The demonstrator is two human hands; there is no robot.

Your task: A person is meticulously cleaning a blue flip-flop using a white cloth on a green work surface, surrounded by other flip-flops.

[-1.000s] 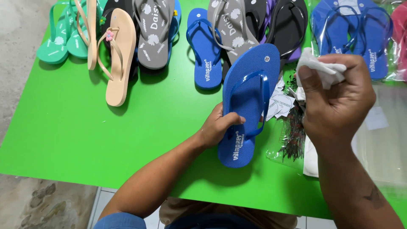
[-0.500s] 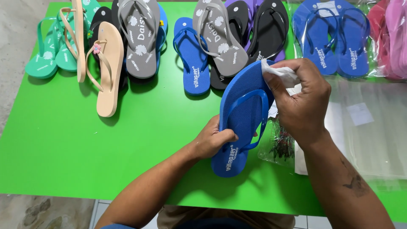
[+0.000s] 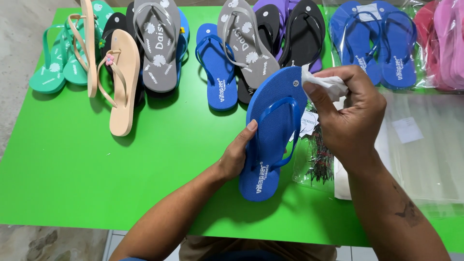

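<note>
A blue flip-flop [image 3: 270, 130] is tilted up off the green table [image 3: 72, 164], its heel resting on the surface. My left hand [image 3: 237, 154] grips its left edge near the middle, thumb on the footbed. My right hand [image 3: 345, 116] is closed on a crumpled white cloth or tissue [image 3: 326, 82], which touches the toe end of the sandal. A small white tag [image 3: 308, 123] shows just behind the sandal's right edge.
Along the table's far edge lie rows of flip-flops: green [image 3: 50, 72], beige [image 3: 121, 82], grey [image 3: 157, 43], another blue one [image 3: 217, 67], black [image 3: 302, 31], a bagged blue pair [image 3: 379, 41] and pink ones [image 3: 444, 43]. Clear plastic bags [image 3: 425, 145] lie at right.
My right hand with the white cloth has come down from the right onto the sandal's toe end. My left hand has tilted the sandal up and shifted its grip to the side edge.
</note>
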